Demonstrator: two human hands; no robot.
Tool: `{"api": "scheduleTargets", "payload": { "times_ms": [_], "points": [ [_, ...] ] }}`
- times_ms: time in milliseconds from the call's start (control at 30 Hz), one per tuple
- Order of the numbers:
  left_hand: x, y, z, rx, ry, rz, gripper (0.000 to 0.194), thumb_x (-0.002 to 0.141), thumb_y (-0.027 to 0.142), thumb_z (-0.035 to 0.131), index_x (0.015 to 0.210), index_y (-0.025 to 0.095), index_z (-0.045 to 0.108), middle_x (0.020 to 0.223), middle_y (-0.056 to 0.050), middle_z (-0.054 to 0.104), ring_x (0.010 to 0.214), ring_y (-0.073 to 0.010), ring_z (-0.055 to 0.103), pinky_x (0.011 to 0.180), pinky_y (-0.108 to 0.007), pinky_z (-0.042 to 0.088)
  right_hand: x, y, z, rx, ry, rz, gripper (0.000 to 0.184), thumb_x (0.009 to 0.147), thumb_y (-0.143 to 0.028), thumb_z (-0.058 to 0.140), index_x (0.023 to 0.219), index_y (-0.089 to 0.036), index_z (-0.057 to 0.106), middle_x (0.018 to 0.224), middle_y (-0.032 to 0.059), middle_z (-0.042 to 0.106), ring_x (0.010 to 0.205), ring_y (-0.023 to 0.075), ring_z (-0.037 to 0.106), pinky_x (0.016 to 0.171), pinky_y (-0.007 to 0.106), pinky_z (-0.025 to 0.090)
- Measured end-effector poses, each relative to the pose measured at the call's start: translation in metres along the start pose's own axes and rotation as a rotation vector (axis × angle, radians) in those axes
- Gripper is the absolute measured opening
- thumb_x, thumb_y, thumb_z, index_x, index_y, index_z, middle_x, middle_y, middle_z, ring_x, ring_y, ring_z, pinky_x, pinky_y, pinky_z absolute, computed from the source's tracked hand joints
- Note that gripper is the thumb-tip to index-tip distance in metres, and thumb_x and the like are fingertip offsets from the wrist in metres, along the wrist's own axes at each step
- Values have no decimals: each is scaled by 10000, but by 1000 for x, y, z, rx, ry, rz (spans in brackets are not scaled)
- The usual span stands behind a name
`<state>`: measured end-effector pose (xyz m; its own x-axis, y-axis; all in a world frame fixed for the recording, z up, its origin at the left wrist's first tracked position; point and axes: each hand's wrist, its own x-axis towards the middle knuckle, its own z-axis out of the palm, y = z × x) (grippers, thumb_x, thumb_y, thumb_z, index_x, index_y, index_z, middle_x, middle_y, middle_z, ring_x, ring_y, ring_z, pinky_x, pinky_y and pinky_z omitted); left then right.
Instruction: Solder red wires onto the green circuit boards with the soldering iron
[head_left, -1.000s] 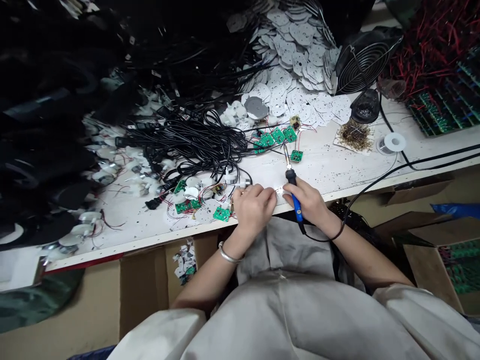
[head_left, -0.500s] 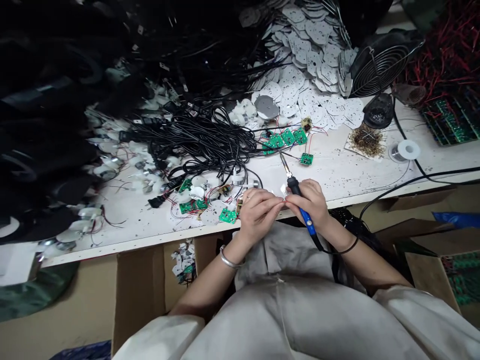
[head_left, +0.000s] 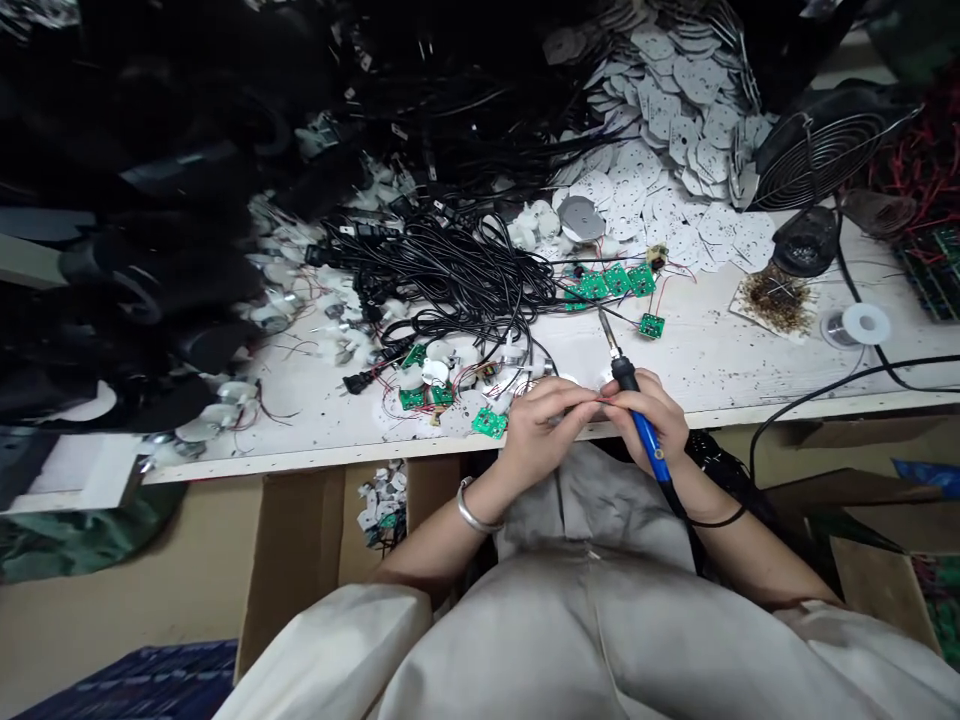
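Note:
My right hand [head_left: 655, 420] is wrapped round a blue-and-black soldering iron [head_left: 646, 437], whose metal tip points up and away over the table. Close beside it, my left hand [head_left: 546, 425] is closed in a pinch. The fingertips of both hands meet at what looks like a thin red wire [head_left: 602, 400], mostly hidden by the fingers. A green circuit board [head_left: 490, 423] lies just left of my left hand. Beyond the iron's tip are several more green boards [head_left: 616, 281] and a single board [head_left: 652, 325] with red wires.
A tangle of black power cords [head_left: 465, 270] lies left of centre, near white motor parts [head_left: 337, 340]. White discs [head_left: 675, 120] are heaped behind. At right stand a solder spool [head_left: 856, 325], a dirty tip-cleaning pad [head_left: 776, 303] and a fan with a wire grille [head_left: 817, 150].
The whole view has shifted, so the table and hands appear further right. Both hands stay together at the fingertips, and the soldering iron remains in my right hand.

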<state>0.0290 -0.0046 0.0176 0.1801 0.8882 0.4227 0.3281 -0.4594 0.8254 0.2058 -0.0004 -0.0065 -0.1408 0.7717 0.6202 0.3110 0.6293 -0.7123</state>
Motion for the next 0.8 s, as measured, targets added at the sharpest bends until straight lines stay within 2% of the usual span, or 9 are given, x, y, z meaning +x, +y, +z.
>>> {"api": "scheduleTargets", "payload": {
  "times_ms": [100, 233, 333, 400, 467, 533, 600, 700, 800],
  "points": [
    [1, -2, -2, -32, 0, 8, 44, 906, 204, 673, 908, 199, 717, 802, -11, 703, 746, -112, 651, 682, -232, 526, -1, 0, 4, -104, -13, -70, 80, 905, -187, 650, 960, -244, 639, 918, 50, 688, 839, 198, 623, 817, 406, 516],
    [7, -5, -3, 44, 3, -3, 53, 878, 151, 683, 874, 202, 696, 787, 11, 684, 724, -103, 636, 667, -217, 506, -1, 7, 5, -303, -12, -149, 25, 924, -250, 645, 901, -244, 637, 878, 27, 687, 809, 164, 629, 853, 381, 507],
    [15, -4, -1, 142, -10, 12, 61, 882, 150, 660, 842, 195, 668, 780, 12, 670, 717, -106, 628, 661, -223, 494, -3, 16, -11, -383, 2, -157, 86, 956, -307, 586, 956, -256, 655, 874, 24, 695, 817, 167, 643, 894, 398, 508],
    [19, -4, 1, 194, -46, 14, 72, 890, 154, 637, 830, 191, 648, 797, 4, 668, 739, -115, 634, 676, -237, 492, -5, 23, -33, -387, 110, -145, 230, 976, -430, 530, 1039, -256, 666, 859, 35, 699, 804, 190, 661, 869, 422, 525],
    [21, -6, 5, 244, -97, 21, 76, 898, 156, 616, 832, 191, 632, 853, -10, 692, 796, -134, 659, 719, -266, 492, -7, 33, -62, -347, 340, -2, 365, 980, -521, 473, 1121, -242, 662, 825, 33, 698, 727, 193, 676, 754, 403, 553],
    [20, -10, 10, 320, -137, 36, 67, 900, 158, 608, 845, 194, 621, 909, -17, 722, 851, -161, 683, 779, -312, 477, -5, 45, -91, -277, 600, 267, 373, 975, -504, 484, 1130, -216, 662, 756, 5, 686, 589, 160, 659, 606, 336, 546],
    [16, -15, 17, 414, -169, 59, 55, 907, 164, 604, 864, 196, 615, 942, -20, 740, 889, -190, 695, 834, -358, 449, -1, 56, -115, -239, 773, 457, 352, 924, -494, 570, 1046, -182, 678, 643, -34, 647, 466, 128, 608, 505, 279, 509],
    [10, -20, 24, 501, -210, 122, 36, 925, 176, 591, 900, 195, 609, 993, -34, 750, 957, -220, 698, 896, -398, 416, 6, 68, -134, -216, 841, 601, 365, 854, -508, 634, 938, -157, 689, 550, -60, 605, 399, 106, 565, 447, 238, 474],
    [6, -22, 25, 518, -229, 173, 15, 931, 179, 591, 926, 190, 598, 1037, -50, 751, 999, -225, 695, 920, -399, 412, 8, 75, -136, -189, 838, 661, 377, 859, -514, 601, 932, -157, 696, 536, -61, 602, 388, 101, 565, 421, 220, 458]
  ]
}}
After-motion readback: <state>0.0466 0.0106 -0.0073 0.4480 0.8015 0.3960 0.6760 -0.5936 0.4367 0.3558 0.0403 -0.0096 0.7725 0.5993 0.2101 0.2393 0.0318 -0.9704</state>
